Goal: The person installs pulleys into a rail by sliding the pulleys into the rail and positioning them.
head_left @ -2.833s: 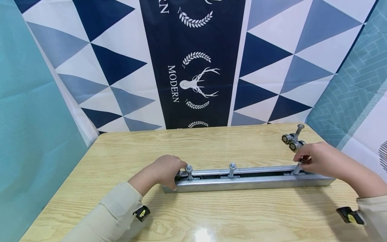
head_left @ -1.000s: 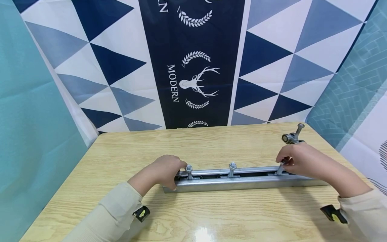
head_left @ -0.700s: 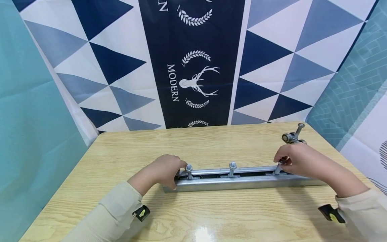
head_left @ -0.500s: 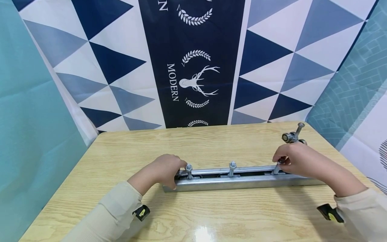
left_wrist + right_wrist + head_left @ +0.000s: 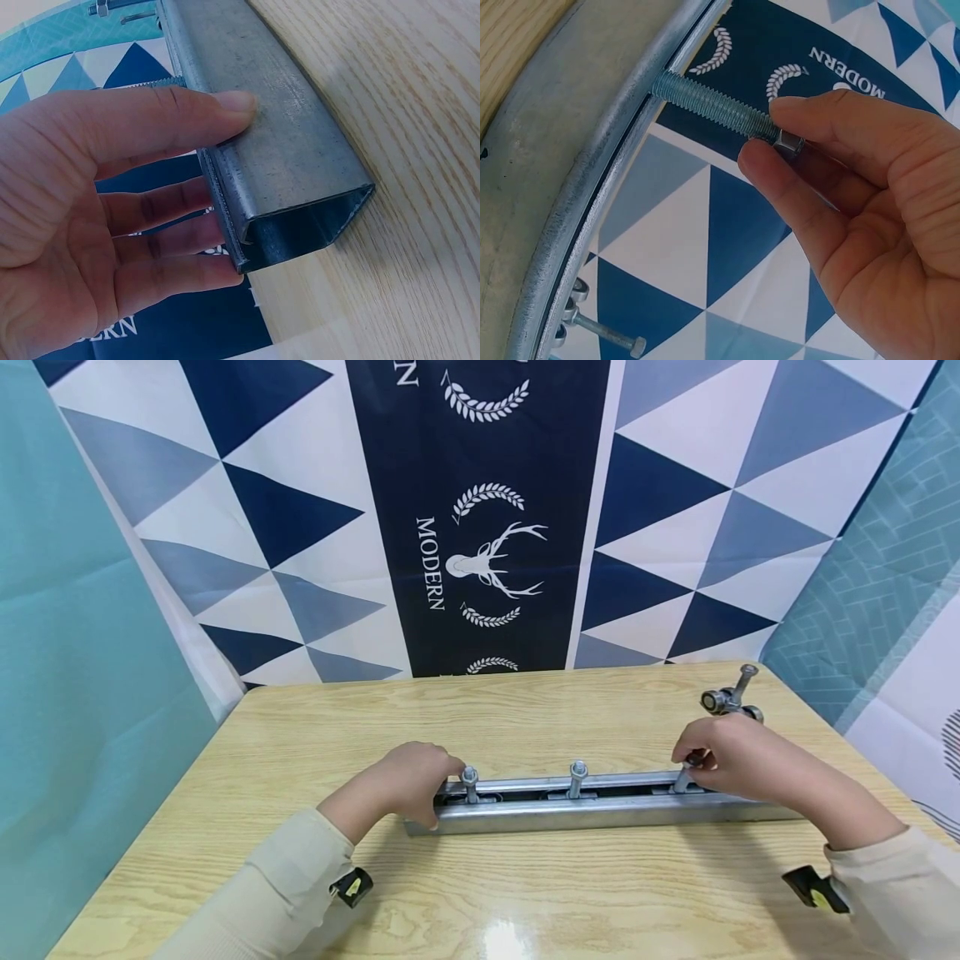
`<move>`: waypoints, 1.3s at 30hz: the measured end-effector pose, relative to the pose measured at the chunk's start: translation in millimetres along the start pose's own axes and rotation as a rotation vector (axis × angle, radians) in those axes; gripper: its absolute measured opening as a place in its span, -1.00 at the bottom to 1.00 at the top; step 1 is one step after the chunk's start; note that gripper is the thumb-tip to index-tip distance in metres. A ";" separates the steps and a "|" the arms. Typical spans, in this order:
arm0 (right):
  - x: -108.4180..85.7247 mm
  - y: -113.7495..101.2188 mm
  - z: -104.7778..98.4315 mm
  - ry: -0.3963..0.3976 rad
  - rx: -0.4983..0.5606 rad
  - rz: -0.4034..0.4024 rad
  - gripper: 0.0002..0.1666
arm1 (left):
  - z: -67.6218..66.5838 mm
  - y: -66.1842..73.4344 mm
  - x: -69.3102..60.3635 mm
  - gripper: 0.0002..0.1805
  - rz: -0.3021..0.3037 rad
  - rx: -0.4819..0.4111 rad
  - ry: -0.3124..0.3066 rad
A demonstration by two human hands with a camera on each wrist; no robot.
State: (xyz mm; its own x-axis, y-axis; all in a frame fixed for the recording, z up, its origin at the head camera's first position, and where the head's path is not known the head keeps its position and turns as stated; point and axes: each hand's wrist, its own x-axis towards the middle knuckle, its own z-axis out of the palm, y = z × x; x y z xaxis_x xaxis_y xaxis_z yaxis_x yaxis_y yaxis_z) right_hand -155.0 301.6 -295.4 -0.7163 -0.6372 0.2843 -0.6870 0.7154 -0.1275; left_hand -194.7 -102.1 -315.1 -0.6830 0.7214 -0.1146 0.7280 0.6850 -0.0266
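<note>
A grey metal C-shaped track (image 5: 615, 814) lies lengthwise on the table, its slot facing up. My left hand (image 5: 405, 783) grips its left end; in the left wrist view the thumb (image 5: 236, 105) presses one wall and the fingers lie along the slotted side. Two bolts, a left one (image 5: 470, 785) and a middle one (image 5: 577, 779), stand up from the slot. At the right, my right hand (image 5: 738, 756) pinches the top of a third, threaded bolt (image 5: 712, 105) by its nut (image 5: 787, 144). What carries this bolt inside the track is mostly hidden.
Behind my right hand, a loose roller trolley (image 5: 731, 697) with small wheels and an upright bolt stands on the wooden table (image 5: 337, 718). A patterned cloth (image 5: 487, 527) hangs along the table's far edge.
My right hand has slid the third bolt leftward along the slot, slowing lately. My left hand keeps its grip on the track's end, and the other two bolts stay put.
</note>
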 end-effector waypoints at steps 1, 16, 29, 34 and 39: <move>0.2 -0.2 -0.1 -0.002 0.001 0.001 -0.69 | 0.0 0.0 0.0 -0.36 0.000 0.000 0.001; 2.3 0.6 0.9 0.025 -0.026 -0.060 -0.65 | -1.9 0.9 0.0 -0.37 -0.010 0.000 -0.003; 0.5 2.8 -5.7 -0.001 -0.008 -0.047 -0.72 | -1.5 1.8 -0.1 -0.35 -0.020 0.000 -0.018; 0.7 5.9 -10.6 0.016 -0.018 -0.071 -0.70 | -1.8 2.0 -0.1 -0.35 -0.022 0.000 -0.018; 2.4 5.8 -17.2 -0.015 -0.024 0.011 -0.76 | -1.3 2.0 0.0 -0.36 -0.021 -0.005 -0.014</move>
State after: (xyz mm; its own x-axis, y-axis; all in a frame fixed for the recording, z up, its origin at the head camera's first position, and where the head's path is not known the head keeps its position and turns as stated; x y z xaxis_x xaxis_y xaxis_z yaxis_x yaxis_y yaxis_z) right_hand -158.6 309.2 -279.2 -0.7259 -0.6329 0.2691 -0.6758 0.7292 -0.1078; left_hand -193.4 -100.6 -313.9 -0.6971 0.7054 -0.1283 0.7133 0.7005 -0.0241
